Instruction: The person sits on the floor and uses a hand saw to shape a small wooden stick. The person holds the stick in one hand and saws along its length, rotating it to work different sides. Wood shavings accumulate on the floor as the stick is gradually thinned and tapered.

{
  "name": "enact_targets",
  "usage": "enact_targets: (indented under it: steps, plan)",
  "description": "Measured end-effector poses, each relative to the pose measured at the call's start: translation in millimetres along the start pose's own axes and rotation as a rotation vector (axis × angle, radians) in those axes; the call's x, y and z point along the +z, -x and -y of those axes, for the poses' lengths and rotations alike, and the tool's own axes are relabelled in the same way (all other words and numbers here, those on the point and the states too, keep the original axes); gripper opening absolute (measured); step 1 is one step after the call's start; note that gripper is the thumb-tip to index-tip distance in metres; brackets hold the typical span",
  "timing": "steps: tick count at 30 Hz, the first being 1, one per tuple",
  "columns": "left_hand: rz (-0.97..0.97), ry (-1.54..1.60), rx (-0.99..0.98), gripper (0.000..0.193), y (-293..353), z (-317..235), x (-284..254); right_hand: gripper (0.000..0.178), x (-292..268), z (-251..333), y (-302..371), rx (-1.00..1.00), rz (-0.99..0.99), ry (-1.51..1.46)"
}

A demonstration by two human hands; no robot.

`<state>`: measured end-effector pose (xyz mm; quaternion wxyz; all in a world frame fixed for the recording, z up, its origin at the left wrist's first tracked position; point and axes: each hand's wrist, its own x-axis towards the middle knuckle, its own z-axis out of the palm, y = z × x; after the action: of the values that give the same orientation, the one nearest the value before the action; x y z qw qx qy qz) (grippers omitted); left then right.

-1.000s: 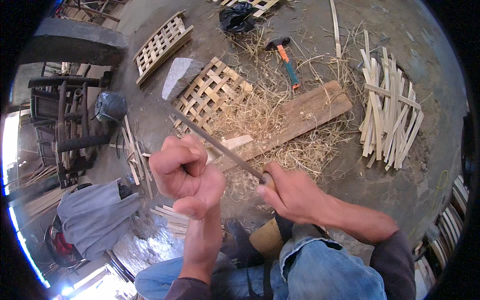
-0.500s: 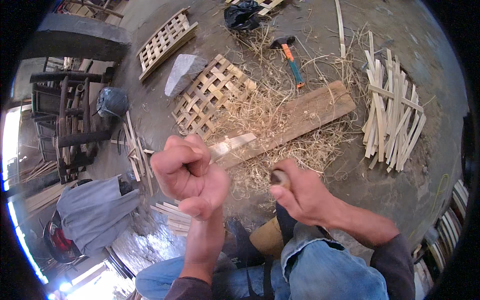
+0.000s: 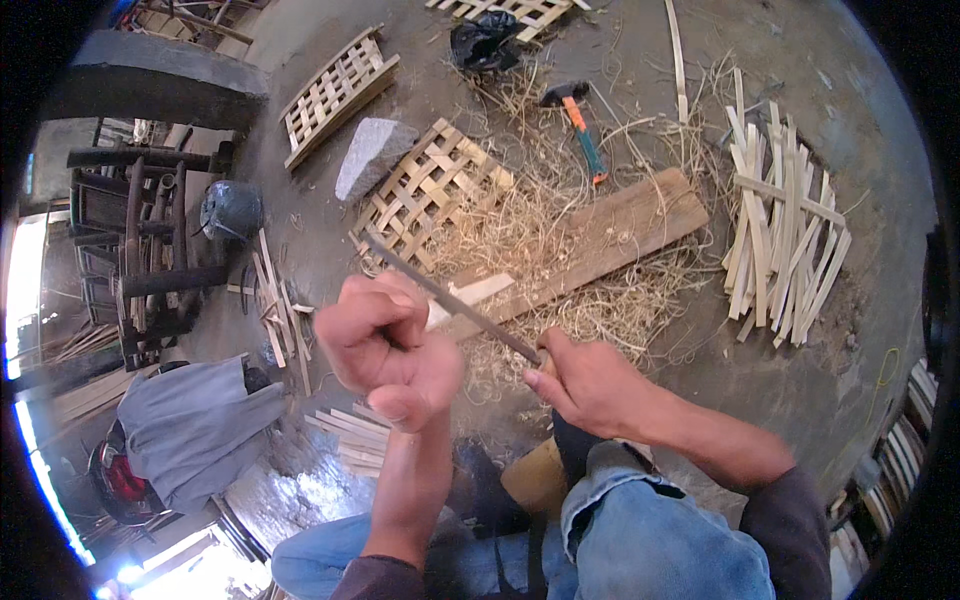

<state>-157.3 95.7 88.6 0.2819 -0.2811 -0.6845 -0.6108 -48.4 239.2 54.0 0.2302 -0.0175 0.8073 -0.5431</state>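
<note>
A: Where is the work at?

B: Mid-frame. The right hand (image 3: 590,385) is closed around the handle of a long knife (image 3: 450,298), whose blade slants up toward the left. The left hand (image 3: 385,350) is clenched tight around a thin pale bamboo strip (image 3: 470,295) that shows just past the fist, under the blade.

A: So how much looks done?

B: A fair bit, I'd judge. A heap of shavings (image 3: 560,270) covers the floor around a wooden plank (image 3: 610,235) above the hands, and a pile of cut slats (image 3: 785,235) lies at the right of the frame. A woven lattice panel (image 3: 425,195) lies upper middle, another panel (image 3: 335,90) upper left beside a grey stone (image 3: 372,155).

A: And left?

B: The strip in hand looks unfinished; more short strips (image 3: 350,435) lie below the left hand. A hammer (image 3: 575,125) lies untouched at the top.
</note>
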Motion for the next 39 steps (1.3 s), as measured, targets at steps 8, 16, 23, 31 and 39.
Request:
enact_targets:
  steps: [8,16,23,31,39]
  plan:
    - [-0.002,0.068,-0.013,0.072,9.5,5.9,-6.7,0.041,-5.1,11.6,6.1,-0.098,-0.052,-0.142]
    - [-0.040,0.013,-0.070,0.073,2.4,-0.2,5.4,0.041,-9.8,12.4,4.1,-0.081,-0.063,-0.091]
    - [-0.036,0.071,-0.067,0.073,11.8,-1.7,0.1,0.042,-10.0,11.8,2.3,-0.081,-0.085,-0.074]
    - [-0.037,0.127,-0.072,0.071,5.1,4.4,6.0,0.041,-4.6,-15.8,-6.5,0.034,-0.060,-0.066]
    - [-0.036,0.156,-0.088,0.073,11.1,-0.2,5.5,0.043,-7.7,8.1,3.4,-0.022,-0.048,-0.083]
